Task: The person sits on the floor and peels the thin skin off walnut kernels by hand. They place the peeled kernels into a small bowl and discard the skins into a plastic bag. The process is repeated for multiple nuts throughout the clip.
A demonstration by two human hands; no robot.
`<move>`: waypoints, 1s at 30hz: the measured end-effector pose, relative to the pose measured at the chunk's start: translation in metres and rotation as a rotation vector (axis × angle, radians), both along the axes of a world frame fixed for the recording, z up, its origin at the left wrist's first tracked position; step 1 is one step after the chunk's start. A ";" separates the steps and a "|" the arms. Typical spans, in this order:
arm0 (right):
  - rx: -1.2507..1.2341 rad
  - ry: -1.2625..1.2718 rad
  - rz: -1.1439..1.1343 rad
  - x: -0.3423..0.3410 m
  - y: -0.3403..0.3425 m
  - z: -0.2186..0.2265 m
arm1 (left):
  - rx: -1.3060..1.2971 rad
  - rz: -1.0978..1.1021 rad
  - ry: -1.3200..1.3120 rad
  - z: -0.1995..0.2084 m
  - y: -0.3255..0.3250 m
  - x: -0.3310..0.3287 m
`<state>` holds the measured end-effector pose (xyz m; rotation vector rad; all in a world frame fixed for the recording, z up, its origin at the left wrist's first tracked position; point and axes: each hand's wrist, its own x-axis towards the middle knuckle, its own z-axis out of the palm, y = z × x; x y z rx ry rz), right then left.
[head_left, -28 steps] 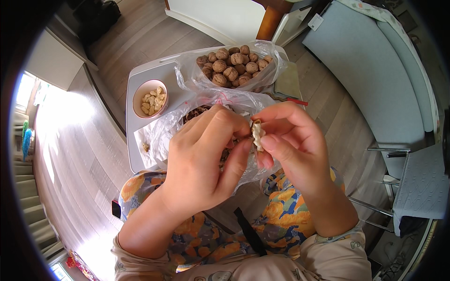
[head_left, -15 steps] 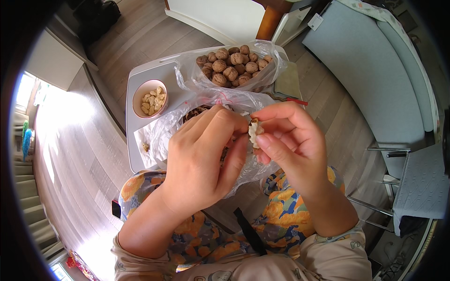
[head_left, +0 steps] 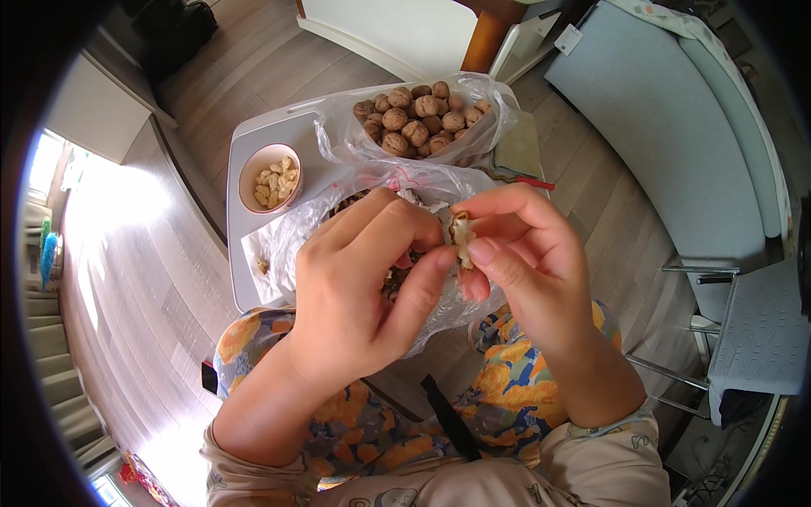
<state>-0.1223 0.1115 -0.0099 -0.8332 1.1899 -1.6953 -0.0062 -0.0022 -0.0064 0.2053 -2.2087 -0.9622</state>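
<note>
My right hand (head_left: 536,262) pinches a piece of walnut kernel (head_left: 463,241) between thumb and fingers. The piece is pale, with a bit of brown skin at its top. Close against its left side is my left hand (head_left: 359,270), fingers bent, thumb and index tips near each other; anything between them is too small to make out. Under both hands lies a clear plastic bag (head_left: 448,313) with brown shell pieces, partly covered by my left hand. Behind it, another clear bag holds whole walnuts (head_left: 414,131).
A bowl (head_left: 245,182) of pale peeled kernels stands at the left of the grey table (head_left: 241,253). White tissue (head_left: 270,283) with a brown scrap lies nearer me. A grey chair (head_left: 756,338) is at the right. My patterned trousers (head_left: 507,389) show below the hands.
My left fingertips have drawn slightly left and away from the kernel, and its thumb has shifted. The kernel has turned a little in my right hand. Bowl and bags stay put.
</note>
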 end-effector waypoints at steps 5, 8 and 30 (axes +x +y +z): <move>-0.011 0.042 -0.002 -0.001 0.000 -0.001 | 0.072 0.017 -0.021 0.001 0.004 -0.001; -0.017 0.040 -0.006 -0.001 0.000 0.000 | 0.073 0.026 -0.029 0.002 0.005 -0.001; 0.013 -0.052 0.091 -0.002 0.002 -0.001 | 0.022 0.127 0.001 -0.001 0.004 0.001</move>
